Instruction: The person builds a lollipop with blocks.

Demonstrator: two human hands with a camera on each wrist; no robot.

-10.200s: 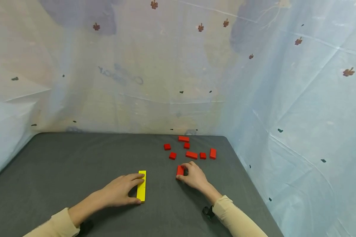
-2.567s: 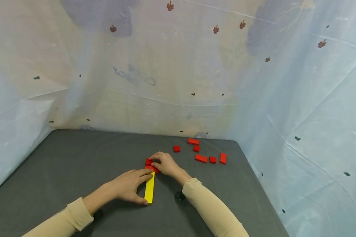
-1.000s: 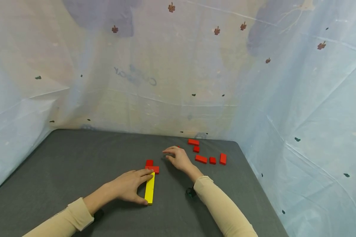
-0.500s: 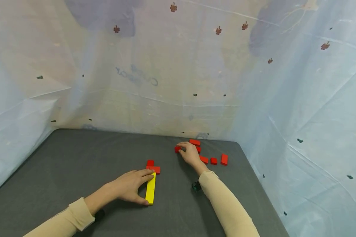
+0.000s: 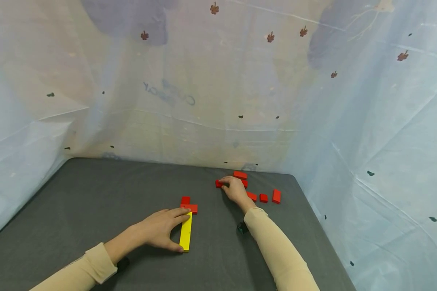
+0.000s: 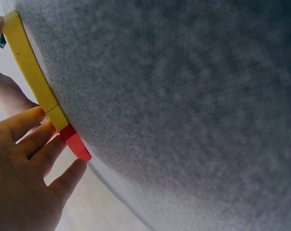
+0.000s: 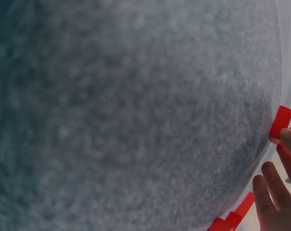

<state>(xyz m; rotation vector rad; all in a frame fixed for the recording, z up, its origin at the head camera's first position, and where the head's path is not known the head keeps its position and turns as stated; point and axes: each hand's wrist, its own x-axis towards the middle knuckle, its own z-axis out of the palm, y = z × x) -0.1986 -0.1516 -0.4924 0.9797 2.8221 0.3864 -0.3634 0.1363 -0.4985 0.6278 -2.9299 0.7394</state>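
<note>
A yellow strip of block (image 5: 186, 234) lies lengthwise toward me; in the left wrist view a seam crosses it. My left hand (image 5: 156, 229) rests against it, with the thumb at the near end and fairly straight, spread fingers at the far end. Touching that far end is a crosswise red block (image 5: 193, 209), partly under the fingertips. Beyond it sits a small red block (image 5: 185, 200). Farther back right, my right hand (image 5: 234, 190) pinches another small red block (image 5: 218, 184) between thumb and forefinger, at the table surface. The right wrist view shows this red block (image 7: 281, 121) at the fingertips.
Around my right hand lie a long red block (image 5: 240, 175), a partly hidden red block (image 5: 245, 184), another long one (image 5: 252, 196), a small one (image 5: 264, 198) and an upright-turned one (image 5: 276, 196). The grey table (image 5: 105, 194) meets pale plastic sheeting (image 5: 175, 141) behind and right.
My right hand has let go of the red block beyond the crosswise one, moved back right, and taken hold of another small red block. Two red blocks have joined the yellow strip's far end.
</note>
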